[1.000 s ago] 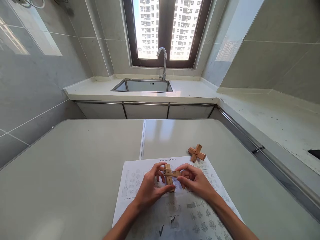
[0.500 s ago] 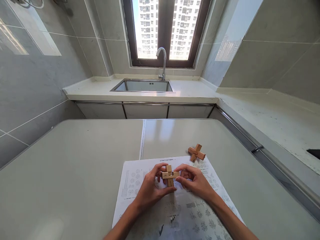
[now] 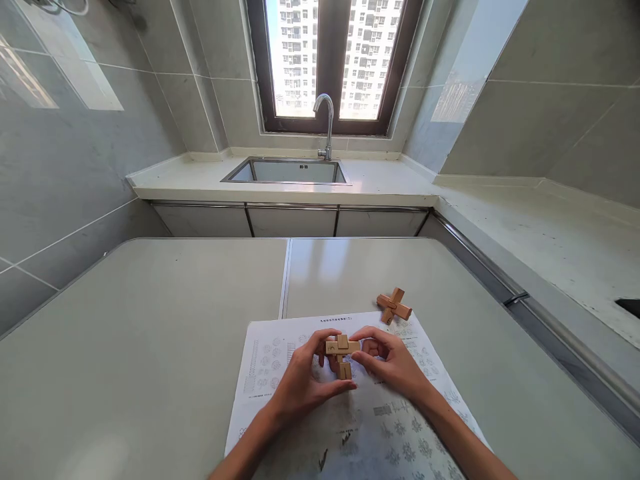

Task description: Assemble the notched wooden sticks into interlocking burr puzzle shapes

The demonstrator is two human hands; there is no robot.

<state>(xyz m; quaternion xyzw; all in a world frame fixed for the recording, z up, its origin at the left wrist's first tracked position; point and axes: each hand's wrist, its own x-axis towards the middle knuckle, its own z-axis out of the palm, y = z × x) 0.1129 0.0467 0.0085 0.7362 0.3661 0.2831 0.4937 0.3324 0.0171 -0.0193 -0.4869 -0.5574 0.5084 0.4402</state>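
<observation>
A small wooden cross-shaped puzzle [image 3: 341, 355] is held between both hands above a printed instruction sheet [image 3: 350, 413]. My left hand [image 3: 300, 383] pinches its left side and lower bar with thumb and fingers. My right hand [image 3: 393, 363] grips the right end of its crossbar with curled fingers. A second assembled wooden puzzle [image 3: 394, 306] lies on the table just past the sheet's far right corner, untouched.
The pale table [image 3: 150, 347] has a seam down its middle. Beyond it runs a counter with a steel sink [image 3: 286, 171] and a curved tap [image 3: 326, 123] under a window. A second counter [image 3: 565, 240] extends along the right wall.
The puzzle has been turned in my hands: the upright piece now sits lower, sticking out below the crossbar. Both hands stay in nearly the same place.
</observation>
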